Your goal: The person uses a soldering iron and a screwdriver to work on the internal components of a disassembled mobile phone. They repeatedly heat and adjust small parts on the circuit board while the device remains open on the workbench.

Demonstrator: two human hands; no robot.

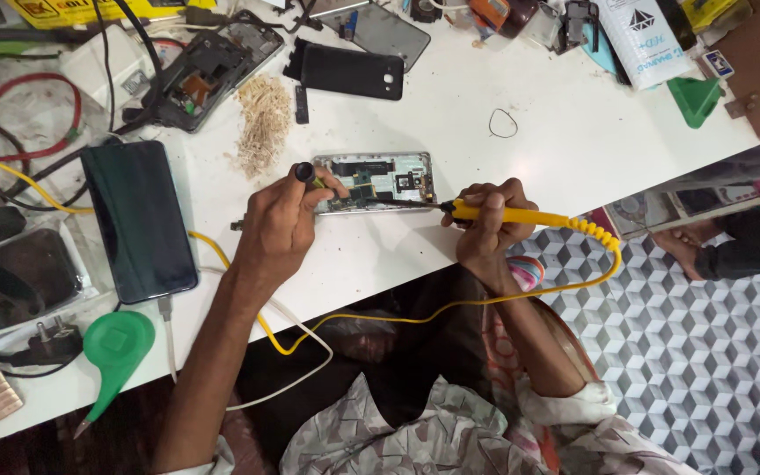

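Head view: opened phone [376, 180], light and fragile; left hand [279, 230] pinching dark tool [305, 172], right hand [485, 220] clasping yellow soldering iron [503, 213]; best held by edges.

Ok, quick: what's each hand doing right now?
Left hand: closed on a small dark-capped tool.
Right hand: closed on a yellow-handled soldering iron.

A glossy yellow plastic soldering iron [521, 215] meets the opened phone's [378, 180] shiny metal frame on the smooth white table [565, 141].

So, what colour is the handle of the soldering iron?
Yellow soldering-iron handle, in the right hand; head view.
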